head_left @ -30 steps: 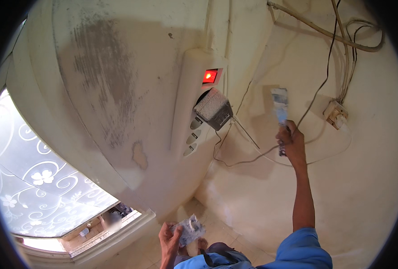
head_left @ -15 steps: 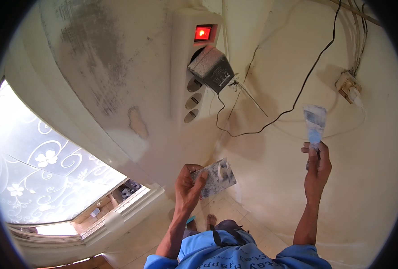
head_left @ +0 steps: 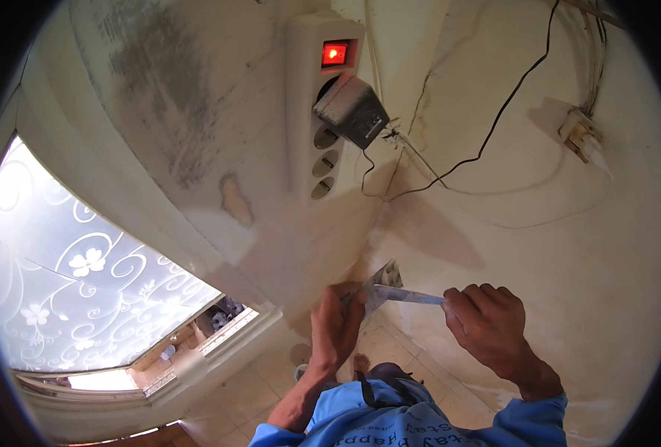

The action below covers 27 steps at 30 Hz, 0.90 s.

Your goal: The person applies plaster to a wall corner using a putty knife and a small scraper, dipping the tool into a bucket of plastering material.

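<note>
Scraper [head_left: 412, 296], one: seeming light and stiff, best held at the handle, where the right hand [head_left: 491, 328] is gripping it. Blade end is overlapping a flat plate [head_left: 388, 273], likely thin, which the left hand [head_left: 336, 328] is pinching. Scraper is showing pale smears over blue; plate is looking mottled grey.

I face a white power strip [head_left: 303, 112] with a lit red rocker switch [head_left: 336, 54] and a dusty black power adapter [head_left: 354, 112] plugged in; a wall socket [head_left: 573, 130] sits to my right, a flower-patterned window pane [head_left: 84, 290] to my left.
</note>
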{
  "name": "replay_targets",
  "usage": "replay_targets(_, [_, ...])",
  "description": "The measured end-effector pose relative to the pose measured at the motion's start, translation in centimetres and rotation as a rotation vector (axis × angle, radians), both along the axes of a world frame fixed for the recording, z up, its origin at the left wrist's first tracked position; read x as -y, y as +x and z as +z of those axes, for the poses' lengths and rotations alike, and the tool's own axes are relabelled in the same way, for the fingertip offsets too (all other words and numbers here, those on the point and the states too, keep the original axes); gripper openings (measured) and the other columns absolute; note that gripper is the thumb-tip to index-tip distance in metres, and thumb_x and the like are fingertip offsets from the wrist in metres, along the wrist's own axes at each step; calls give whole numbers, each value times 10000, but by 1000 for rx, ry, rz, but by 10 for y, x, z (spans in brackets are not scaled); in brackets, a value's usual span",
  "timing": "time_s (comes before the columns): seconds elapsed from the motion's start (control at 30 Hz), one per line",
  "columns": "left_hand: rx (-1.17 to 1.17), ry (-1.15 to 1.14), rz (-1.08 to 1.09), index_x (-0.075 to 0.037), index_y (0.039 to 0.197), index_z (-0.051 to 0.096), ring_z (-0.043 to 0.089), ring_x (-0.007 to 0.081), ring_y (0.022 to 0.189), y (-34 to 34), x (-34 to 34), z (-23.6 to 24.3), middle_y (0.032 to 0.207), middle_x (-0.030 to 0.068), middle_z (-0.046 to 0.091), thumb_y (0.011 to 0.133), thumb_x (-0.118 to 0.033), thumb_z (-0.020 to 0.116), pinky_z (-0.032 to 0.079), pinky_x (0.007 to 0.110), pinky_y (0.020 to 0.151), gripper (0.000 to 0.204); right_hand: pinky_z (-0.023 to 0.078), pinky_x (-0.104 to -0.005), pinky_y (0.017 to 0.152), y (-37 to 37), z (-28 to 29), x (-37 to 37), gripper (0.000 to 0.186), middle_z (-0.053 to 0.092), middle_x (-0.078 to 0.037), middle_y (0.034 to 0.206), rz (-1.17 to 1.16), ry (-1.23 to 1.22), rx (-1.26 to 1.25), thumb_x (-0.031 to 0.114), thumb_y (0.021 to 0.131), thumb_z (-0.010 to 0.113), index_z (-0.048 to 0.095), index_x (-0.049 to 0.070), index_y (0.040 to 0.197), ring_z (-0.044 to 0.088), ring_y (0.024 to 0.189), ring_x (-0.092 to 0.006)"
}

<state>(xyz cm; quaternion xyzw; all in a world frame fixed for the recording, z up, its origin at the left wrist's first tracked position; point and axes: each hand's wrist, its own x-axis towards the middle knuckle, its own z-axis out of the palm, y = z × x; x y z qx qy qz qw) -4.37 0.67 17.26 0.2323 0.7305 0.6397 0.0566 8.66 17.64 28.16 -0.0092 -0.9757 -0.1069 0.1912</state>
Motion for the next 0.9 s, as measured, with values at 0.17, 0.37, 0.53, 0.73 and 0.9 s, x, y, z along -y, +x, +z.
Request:
replay_targets(0.17, [-445, 131, 59, -3, 1061, 591, 629, 279, 604, -2, 4, -22, 821, 162, 677, 841, 21, 670, 488, 332, 560, 235, 375, -322, 486, -3, 0, 4, 158, 500, 11, 664, -11, 81, -32, 141, 766, 729, 609, 97, 858, 507, 567, -149])
replay_targets(0.37, [-557, 176, -26, -7, 1045, 588, 679, 269, 682, -2, 10, -26, 877, 173, 692, 819, 61, 667, 531, 338, 568, 249, 381, -334, 496, -12, 0, -13, 140, 510, -2, 674, -117, 158, -179, 132, 779, 714, 593, 99, 840, 506, 567, -168])
replay_targets(0.53, [-445, 130, 72, -22, 1069, 605, 679, 279, 679, 1, 16, -33, 889, 154, 706, 806, 55, 683, 546, 337, 606, 285, 392, -338, 501, -3, 10, -32, 117, 522, -25, 665, -258, 103, -280, 123, 786, 701, 594, 112, 831, 511, 568, -196])
replay_targets(0.73, [31, 140, 137, -9, 1032, 600, 615, 118, 710, -2, 41, -65, 870, 82, 679, 901, -66, 669, 488, 250, 594, 159, 482, -392, 565, 25, 49, -50, 187, 609, -89, 813, -463, -193, -275, 83, 824, 701, 621, 53, 990, 604, 658, -266])
replay_targets(0.9, [293, 264, 82, -2, 1025, 573, 545, 89, 656, 5, 54, -101, 816, 43, 608, 929, -123, 652, 449, 236, 555, 174, 544, -365, 643, 29, 69, -54, 418, 580, -110, 994, -557, -268, -184, 28, 810, 688, 574, 47, 1212, 643, 761, -282])
